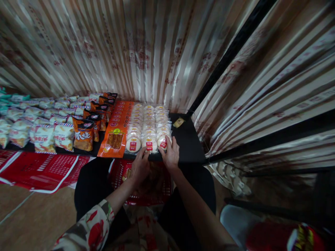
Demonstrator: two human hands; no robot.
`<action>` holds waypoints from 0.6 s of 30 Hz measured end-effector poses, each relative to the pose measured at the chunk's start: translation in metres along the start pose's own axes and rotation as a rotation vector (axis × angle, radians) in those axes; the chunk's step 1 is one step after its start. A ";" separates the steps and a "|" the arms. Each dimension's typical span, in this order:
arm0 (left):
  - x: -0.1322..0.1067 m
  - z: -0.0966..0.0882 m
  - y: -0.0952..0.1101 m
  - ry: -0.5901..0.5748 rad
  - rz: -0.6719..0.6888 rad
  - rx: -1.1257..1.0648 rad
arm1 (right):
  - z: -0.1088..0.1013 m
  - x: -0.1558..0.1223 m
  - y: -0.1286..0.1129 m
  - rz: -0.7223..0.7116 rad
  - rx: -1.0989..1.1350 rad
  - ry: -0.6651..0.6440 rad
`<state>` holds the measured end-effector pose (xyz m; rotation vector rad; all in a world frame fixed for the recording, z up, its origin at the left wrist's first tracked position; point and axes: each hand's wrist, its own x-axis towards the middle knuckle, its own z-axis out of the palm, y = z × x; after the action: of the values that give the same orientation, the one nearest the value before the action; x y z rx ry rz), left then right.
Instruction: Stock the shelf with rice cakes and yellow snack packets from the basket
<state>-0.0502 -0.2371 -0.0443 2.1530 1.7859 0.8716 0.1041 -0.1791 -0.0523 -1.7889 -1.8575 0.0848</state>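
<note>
My right hand (171, 153) is holding the right cracker pack (162, 143) of three in the front row, centre frame. My left hand (140, 165) is touching the middle one (149, 145); can't tell if gripping. One flat orange bag (115, 139) is lying left of them.

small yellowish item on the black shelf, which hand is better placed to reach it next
Probably the right hand: it touches the front-right packet, and the small yellowish item lies beyond it, farther right. The left hand is farther off, by the front middle packet.
</note>
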 end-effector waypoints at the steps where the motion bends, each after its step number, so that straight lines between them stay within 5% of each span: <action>1: 0.001 0.000 0.000 -0.001 -0.002 -0.005 | 0.000 0.001 0.000 -0.004 0.005 0.006; 18: -0.006 -0.004 0.001 0.012 0.107 0.129 | 0.010 -0.002 0.007 -0.046 0.081 0.124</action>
<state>-0.0519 -0.2436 -0.0423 2.3475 1.7924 0.8151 0.1060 -0.1772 -0.0646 -1.6582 -1.7806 0.0309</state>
